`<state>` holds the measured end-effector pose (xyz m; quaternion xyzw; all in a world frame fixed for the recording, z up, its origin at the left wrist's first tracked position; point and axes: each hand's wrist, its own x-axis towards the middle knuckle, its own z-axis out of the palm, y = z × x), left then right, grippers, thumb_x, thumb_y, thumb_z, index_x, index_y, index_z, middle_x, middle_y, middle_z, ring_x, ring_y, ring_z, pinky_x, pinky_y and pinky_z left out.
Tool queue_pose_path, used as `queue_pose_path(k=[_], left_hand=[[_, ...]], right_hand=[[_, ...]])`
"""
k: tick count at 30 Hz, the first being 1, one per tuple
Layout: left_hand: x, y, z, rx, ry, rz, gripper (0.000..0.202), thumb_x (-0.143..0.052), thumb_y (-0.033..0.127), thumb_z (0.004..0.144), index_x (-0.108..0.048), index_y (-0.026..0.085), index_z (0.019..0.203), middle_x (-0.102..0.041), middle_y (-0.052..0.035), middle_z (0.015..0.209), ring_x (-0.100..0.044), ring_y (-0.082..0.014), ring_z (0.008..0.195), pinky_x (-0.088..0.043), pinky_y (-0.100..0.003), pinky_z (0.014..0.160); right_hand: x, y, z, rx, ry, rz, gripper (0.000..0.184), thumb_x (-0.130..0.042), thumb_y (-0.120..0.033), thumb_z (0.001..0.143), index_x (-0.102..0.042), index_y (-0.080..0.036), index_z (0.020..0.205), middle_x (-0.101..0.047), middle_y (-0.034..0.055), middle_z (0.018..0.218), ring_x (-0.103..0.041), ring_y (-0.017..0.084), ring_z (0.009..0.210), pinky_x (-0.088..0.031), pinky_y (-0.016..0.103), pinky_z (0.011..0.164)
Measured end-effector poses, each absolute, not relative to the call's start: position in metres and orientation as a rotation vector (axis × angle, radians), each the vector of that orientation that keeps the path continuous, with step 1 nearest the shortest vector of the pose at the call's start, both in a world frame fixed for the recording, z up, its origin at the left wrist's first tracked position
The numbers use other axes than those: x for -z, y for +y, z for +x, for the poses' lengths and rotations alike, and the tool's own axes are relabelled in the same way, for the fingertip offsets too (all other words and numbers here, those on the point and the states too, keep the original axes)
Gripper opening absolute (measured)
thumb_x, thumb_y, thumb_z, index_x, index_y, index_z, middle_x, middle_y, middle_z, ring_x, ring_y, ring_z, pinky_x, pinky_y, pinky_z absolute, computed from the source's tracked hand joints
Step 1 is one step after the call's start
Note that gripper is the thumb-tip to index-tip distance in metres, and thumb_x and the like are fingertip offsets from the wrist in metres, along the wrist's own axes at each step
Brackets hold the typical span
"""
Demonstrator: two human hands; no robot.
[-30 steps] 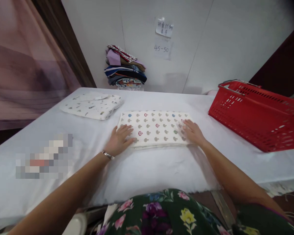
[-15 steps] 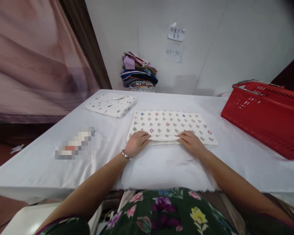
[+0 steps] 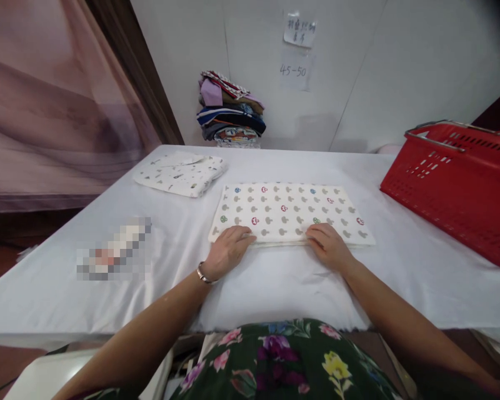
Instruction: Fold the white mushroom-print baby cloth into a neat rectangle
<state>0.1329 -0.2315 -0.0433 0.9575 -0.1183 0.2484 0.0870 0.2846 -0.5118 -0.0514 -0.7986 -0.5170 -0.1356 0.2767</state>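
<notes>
A folded white cloth with a mushroom print lies flat in the middle of the white-covered table. My left hand, with a bracelet at the wrist, rests on the cloth's near edge with the fingers curled over it. My right hand lies on the same near edge a little to the right, fingers bent and pressed on the hem. Both hands seem to pinch the edge, though the fingertips are partly hidden.
Another folded printed cloth lies at the back left. A stack of folded colourful fabrics stands against the wall. A red plastic basket sits at the right. A blurred patch lies on the left. Paper notes hang on the wall.
My hands slid from the cloth's outer sides to the middle of its near edge. The view has shifted a little.
</notes>
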Motion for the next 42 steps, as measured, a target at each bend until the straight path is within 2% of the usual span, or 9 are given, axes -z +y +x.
queue_pose_path(k=[6, 10, 21, 27, 31, 34, 42], left_hand=[[0.0408, -0.2319, 0.1332, -0.635, -0.389, 2.872, 0.021, -0.045, 0.024, 0.087, -0.063, 0.023, 0.097, -0.059, -0.0071, 0.11, -0.054, -0.0197, 0.101, -0.045, -0.038, 0.087], [0.042, -0.2295, 0.1343, -0.651, -0.409, 2.867, 0.022, -0.047, 0.03, 0.086, -0.06, 0.021, 0.101, -0.06, -0.0084, 0.109, -0.053, -0.0206, 0.102, -0.044, -0.038, 0.088], [0.0484, -0.2262, 0.1361, -0.714, -0.365, 2.828, 0.019, -0.045, 0.025, 0.088, -0.058, 0.019, 0.1, -0.063, -0.0058, 0.097, -0.056, -0.0177, 0.094, -0.044, -0.035, 0.085], [0.0487, -0.2277, 0.1379, -0.694, -0.383, 2.873, 0.023, -0.046, 0.028, 0.087, -0.057, 0.018, 0.105, -0.062, -0.0081, 0.102, -0.055, -0.0203, 0.097, -0.043, -0.036, 0.085], [0.0493, -0.2281, 0.1403, -0.746, -0.355, 2.886, 0.019, -0.046, 0.028, 0.088, -0.06, 0.019, 0.097, -0.064, -0.0061, 0.095, -0.057, -0.0187, 0.092, -0.044, -0.035, 0.083], [0.0473, -0.2298, 0.1413, -0.819, -0.336, 2.874, 0.018, -0.046, 0.027, 0.088, -0.061, 0.018, 0.093, -0.065, -0.0053, 0.091, -0.057, -0.0178, 0.087, -0.045, -0.033, 0.08], [0.0453, -0.2313, 0.1412, -0.821, -0.359, 2.882, 0.018, -0.045, 0.025, 0.088, -0.061, 0.017, 0.091, -0.065, -0.0051, 0.089, -0.057, -0.0173, 0.085, -0.045, -0.032, 0.078]], right_hand=[[0.051, -0.5122, 0.285, 0.352, -1.467, -2.106, 0.02, -0.042, -0.018, 0.085, -0.061, -0.022, 0.087, -0.058, 0.0075, 0.1, -0.053, 0.02, 0.092, -0.044, 0.04, 0.082], [0.048, -0.512, 0.285, 0.327, -1.485, -2.128, 0.017, -0.044, -0.02, 0.084, -0.061, -0.022, 0.088, -0.058, 0.0079, 0.101, -0.052, 0.021, 0.093, -0.043, 0.041, 0.084], [0.0551, -0.5118, 0.2874, 0.321, -1.448, -2.151, 0.023, -0.038, -0.023, 0.09, -0.06, -0.021, 0.095, -0.06, 0.0081, 0.099, -0.053, 0.02, 0.092, -0.046, 0.039, 0.081], [0.0546, -0.5101, 0.2865, 0.367, -1.413, -2.127, 0.018, -0.038, -0.02, 0.09, -0.056, -0.02, 0.092, -0.061, 0.0074, 0.091, -0.054, 0.02, 0.085, -0.047, 0.038, 0.076], [0.0504, -0.5128, 0.2859, 0.351, -1.482, -2.09, 0.013, -0.046, -0.02, 0.085, -0.054, -0.02, 0.095, -0.059, 0.0077, 0.098, -0.053, 0.02, 0.091, -0.046, 0.039, 0.079], [0.049, -0.5136, 0.2851, 0.35, -1.518, -2.106, 0.015, -0.05, -0.021, 0.084, -0.054, -0.02, 0.098, -0.058, 0.0091, 0.105, -0.052, 0.021, 0.095, -0.045, 0.04, 0.082], [0.0549, -0.5112, 0.2856, 0.405, -1.498, -2.138, 0.016, -0.04, -0.017, 0.089, -0.054, -0.019, 0.098, -0.061, 0.0082, 0.096, -0.054, 0.02, 0.088, -0.046, 0.038, 0.077]])
